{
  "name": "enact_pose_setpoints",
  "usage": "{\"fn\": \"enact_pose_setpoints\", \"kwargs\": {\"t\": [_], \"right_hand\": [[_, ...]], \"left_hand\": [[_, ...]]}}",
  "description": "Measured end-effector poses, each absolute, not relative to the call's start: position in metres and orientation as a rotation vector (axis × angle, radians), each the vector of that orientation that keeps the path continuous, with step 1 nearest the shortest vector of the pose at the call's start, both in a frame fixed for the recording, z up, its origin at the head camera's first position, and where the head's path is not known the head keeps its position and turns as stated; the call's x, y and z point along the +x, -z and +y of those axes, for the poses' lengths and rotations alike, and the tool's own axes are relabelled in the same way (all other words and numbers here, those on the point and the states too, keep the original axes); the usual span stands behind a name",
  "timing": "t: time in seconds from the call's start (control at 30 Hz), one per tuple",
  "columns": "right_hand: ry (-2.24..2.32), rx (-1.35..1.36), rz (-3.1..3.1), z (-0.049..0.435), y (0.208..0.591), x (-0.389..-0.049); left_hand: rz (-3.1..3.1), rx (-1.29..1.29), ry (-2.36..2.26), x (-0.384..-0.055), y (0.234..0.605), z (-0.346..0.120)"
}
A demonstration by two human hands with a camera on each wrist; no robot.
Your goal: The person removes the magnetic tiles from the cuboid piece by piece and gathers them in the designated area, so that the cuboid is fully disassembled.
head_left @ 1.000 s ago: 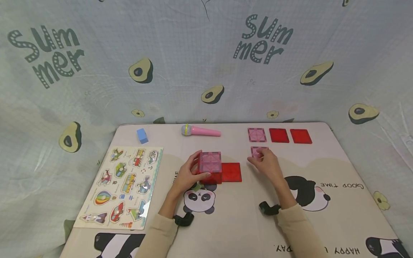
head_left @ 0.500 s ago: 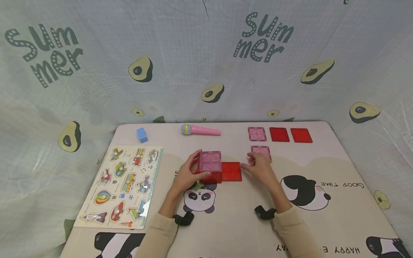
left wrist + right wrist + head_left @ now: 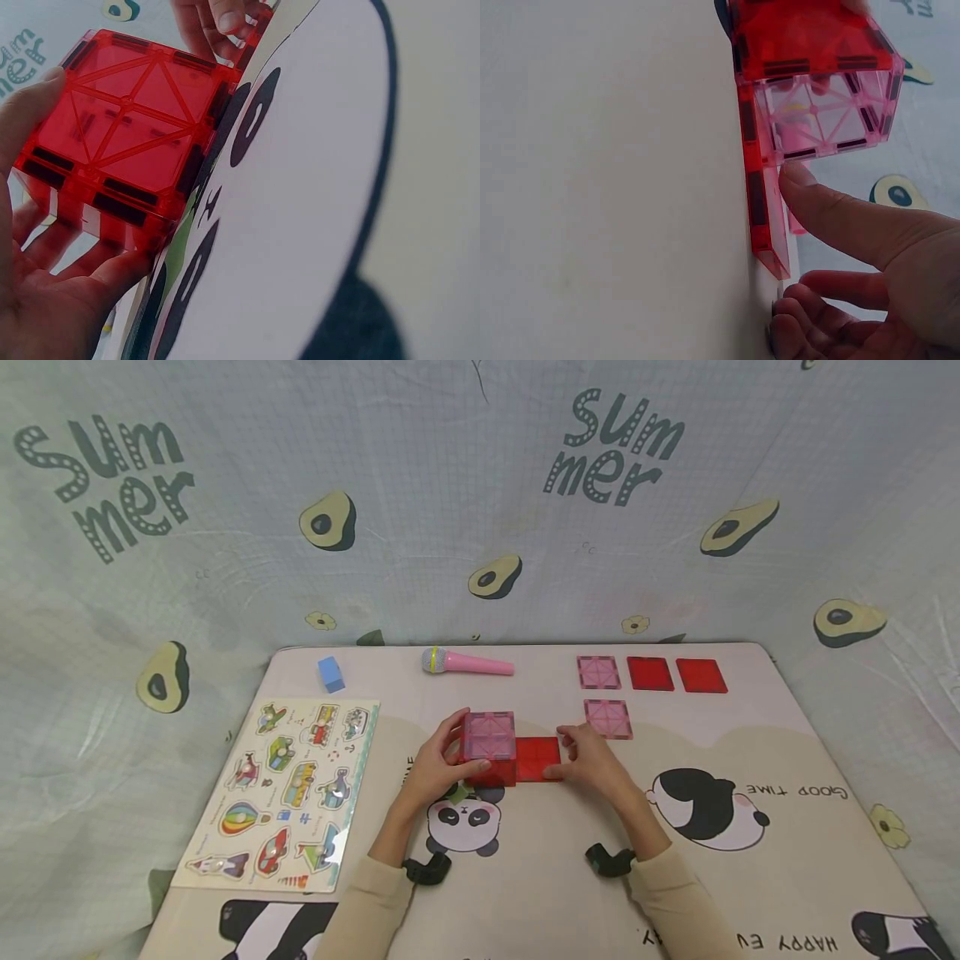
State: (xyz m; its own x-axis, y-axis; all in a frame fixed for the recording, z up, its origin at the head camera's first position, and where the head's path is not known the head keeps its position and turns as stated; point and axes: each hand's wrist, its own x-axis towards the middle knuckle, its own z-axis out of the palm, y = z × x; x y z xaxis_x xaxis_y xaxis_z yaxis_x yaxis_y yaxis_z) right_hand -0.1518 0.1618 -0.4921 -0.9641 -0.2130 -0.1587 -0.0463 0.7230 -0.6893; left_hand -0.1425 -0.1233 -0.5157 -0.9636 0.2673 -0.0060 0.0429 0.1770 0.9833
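Observation:
In the head view my left hand (image 3: 435, 768) grips a box of magnetic tiles from its left side. The box has a pink tile (image 3: 489, 735) on top and a red tile (image 3: 124, 105) on its front; in the right wrist view its right side is open. Flat against its right foot lies another red magnetic tile (image 3: 537, 759). My right hand (image 3: 596, 768) is at that tile's right edge, thumb (image 3: 802, 180) over it, the other fingers loosely bent beyond its end and apart from the thumb.
Two loose pink tiles (image 3: 598, 672) and two red tiles (image 3: 650, 674) lie at the back right. A pink toy microphone (image 3: 476, 665) and a blue block (image 3: 331, 675) sit at the back. A picture puzzle board (image 3: 281, 793) lies on the left.
My right hand has come away from the nearer loose pink tile and moved left and toward me to the flat red tile. My left hand stays on the box.

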Motion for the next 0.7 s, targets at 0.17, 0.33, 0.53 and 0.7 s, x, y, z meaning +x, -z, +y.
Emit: {"fn": "enact_pose_setpoints", "kwargs": {"t": [0.17,0.33,0.53,0.7], "right_hand": [[1.03,-0.231,2.679,0.1602,0.494,-0.1521],[1.006,-0.232,2.667,0.1594,0.4936,-0.152],[0.999,-0.263,2.68,0.16,0.4939,-0.1531],[1.024,-0.271,2.669,0.1605,0.4941,-0.154]], "left_hand": [[2.269,0.306,-1.881,-0.1421,0.5143,-0.123],[2.267,0.303,-1.879,-0.1423,0.5141,-0.1227],[2.265,0.303,-1.881,-0.1423,0.514,-0.1228],[2.265,0.295,-1.88,-0.1418,0.5137,-0.1231]]}}
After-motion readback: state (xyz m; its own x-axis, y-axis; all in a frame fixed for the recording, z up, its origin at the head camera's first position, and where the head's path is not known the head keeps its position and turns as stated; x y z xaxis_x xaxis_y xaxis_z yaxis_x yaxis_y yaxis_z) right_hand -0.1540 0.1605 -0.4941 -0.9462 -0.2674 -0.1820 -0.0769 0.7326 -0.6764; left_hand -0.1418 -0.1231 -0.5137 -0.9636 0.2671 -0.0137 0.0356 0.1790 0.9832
